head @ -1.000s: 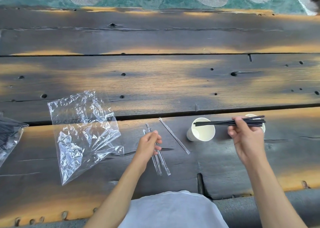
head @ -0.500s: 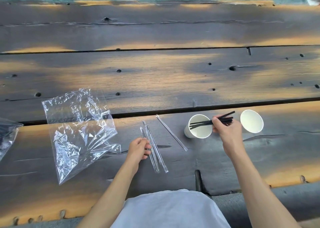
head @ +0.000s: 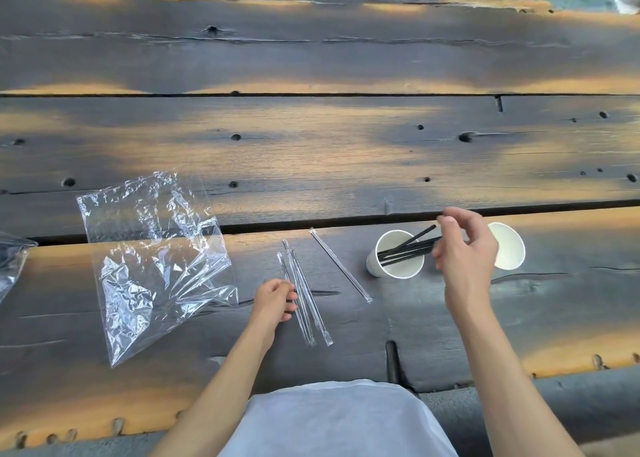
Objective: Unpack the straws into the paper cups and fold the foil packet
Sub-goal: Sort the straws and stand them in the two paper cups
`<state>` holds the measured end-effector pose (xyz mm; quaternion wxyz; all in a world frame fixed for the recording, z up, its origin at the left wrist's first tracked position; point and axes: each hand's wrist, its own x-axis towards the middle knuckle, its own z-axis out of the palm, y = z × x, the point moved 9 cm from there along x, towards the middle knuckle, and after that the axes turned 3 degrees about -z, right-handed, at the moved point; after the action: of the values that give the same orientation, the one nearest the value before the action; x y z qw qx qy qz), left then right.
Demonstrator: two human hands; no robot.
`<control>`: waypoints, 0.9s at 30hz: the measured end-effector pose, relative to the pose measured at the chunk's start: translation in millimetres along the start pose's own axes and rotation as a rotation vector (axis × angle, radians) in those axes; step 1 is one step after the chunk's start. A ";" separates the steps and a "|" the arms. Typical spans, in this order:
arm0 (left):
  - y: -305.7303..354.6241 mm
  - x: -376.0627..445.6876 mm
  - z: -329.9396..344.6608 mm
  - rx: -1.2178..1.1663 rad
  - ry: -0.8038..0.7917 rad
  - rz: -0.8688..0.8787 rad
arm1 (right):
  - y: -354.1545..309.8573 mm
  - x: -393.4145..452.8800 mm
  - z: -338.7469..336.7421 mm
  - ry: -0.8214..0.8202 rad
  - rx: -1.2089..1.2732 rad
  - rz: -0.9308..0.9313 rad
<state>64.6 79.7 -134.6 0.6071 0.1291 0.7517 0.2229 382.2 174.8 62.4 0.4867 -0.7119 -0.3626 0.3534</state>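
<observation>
Several black straws [head: 403,248] lean in the left white paper cup [head: 377,266], their upper ends pointing right. My right hand [head: 465,252] hovers at those ends with fingers loosely spread, and no grip on them shows. A second white paper cup [head: 510,248] stands just right of that hand, partly hidden by it. The crumpled clear packet [head: 152,255] lies flat on the left. My left hand [head: 273,300] has curled fingers pinching a bundle of clear straw sleeves [head: 306,304] on the wood. One more clear sleeve [head: 341,266] lies apart, slanting toward the cups.
Everything sits on a dark plank table [head: 311,151] with gaps between the boards. Another clear bag [head: 10,259] with dark contents pokes in at the left edge. The near table edge [head: 571,359] runs just in front of my body.
My right hand carried the black straws left from over the right cup and dropped them into the left cup, then spread its fingers. My left hand stayed at the clear sleeves.
</observation>
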 end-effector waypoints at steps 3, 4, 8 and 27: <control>0.4 2.2 -2.0 0.002 0.039 0.024 | -8.7 -26.1 57.6 -0.227 0.007 -0.008; 1.6 1.5 -3.4 0.001 0.056 0.033 | -2.4 -37.2 81.0 -0.328 -0.007 0.015; 3.0 0.8 -9.2 -0.026 0.103 0.021 | 57.9 -67.2 153.3 -0.631 -0.266 0.135; 10.7 4.9 20.9 -0.150 -0.070 -0.058 | 170.2 -89.8 191.9 -0.826 -0.779 0.222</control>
<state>83.0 95.0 -136.9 0.6472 0.0695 0.7146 0.2562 203.4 136.5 -138.8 -0.0330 -0.6753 -0.5489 0.4915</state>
